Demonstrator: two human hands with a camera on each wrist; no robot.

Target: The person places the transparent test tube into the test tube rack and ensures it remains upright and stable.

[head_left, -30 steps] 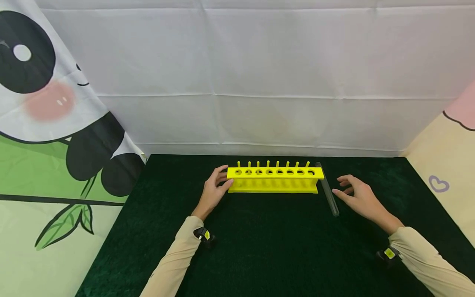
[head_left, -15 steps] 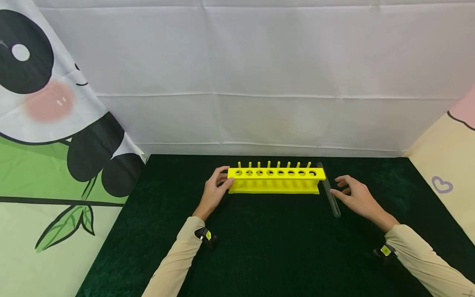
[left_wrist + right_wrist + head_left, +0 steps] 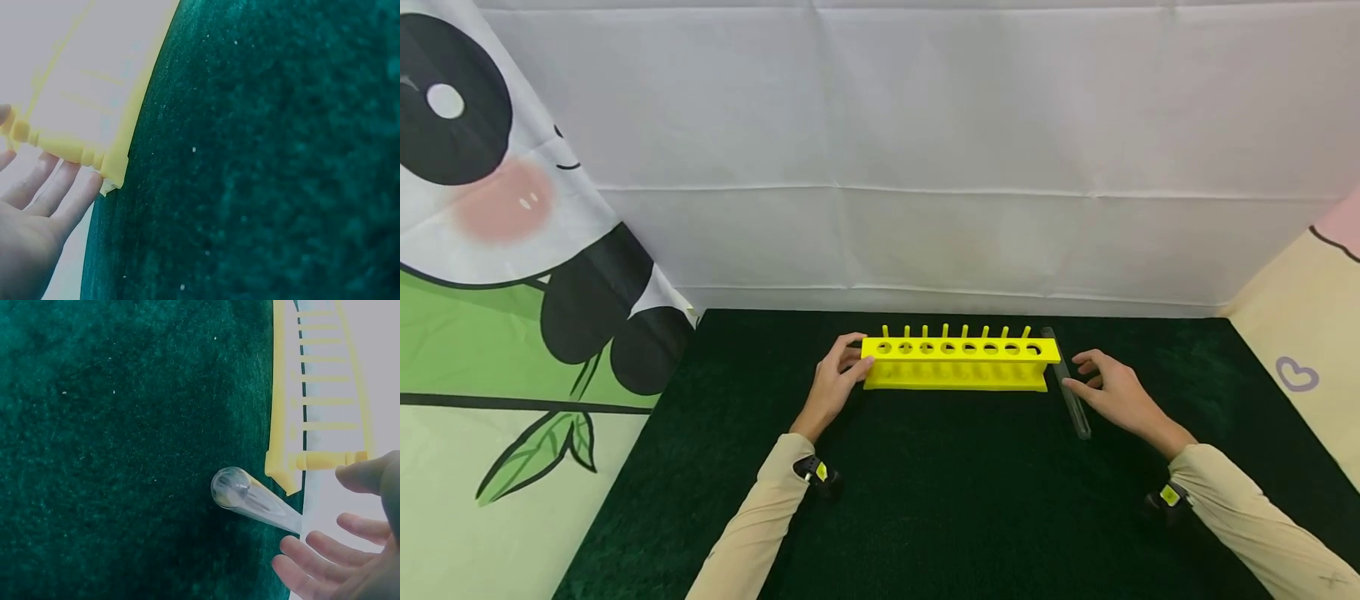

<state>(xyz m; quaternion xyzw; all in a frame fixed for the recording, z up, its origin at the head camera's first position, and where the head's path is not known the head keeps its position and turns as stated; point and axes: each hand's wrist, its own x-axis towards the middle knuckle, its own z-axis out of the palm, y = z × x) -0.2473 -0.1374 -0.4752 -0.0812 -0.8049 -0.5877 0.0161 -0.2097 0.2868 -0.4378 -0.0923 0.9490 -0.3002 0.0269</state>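
Note:
A yellow test tube rack (image 3: 958, 375), with a row of round holes and upright pegs along its back, stands on the dark green cloth. My left hand (image 3: 833, 383) holds its left end, thumb at the front corner; in the left wrist view the fingertips (image 3: 94, 181) touch the end panel. Beside the rack's right end lies a clear test tube (image 3: 1077, 412), rounded end towards me, its far part partly behind the rack. My right hand (image 3: 1116, 396) hovers just right of the tube, thumb and fingers spread apart around nothing; in the right wrist view the tube (image 3: 259, 503) shows beyond its fingertips.
The dark green cloth (image 3: 925, 500) covers the table. A white fabric backdrop (image 3: 955, 167) rises behind its back edge. Printed cloths with a panda (image 3: 497, 208) and a heart (image 3: 1296, 375) hang at the left and right sides.
My right hand has shifted slightly left, closer to the test tube. The left hand stays at the rack's end, and the rack and tube keep their places.

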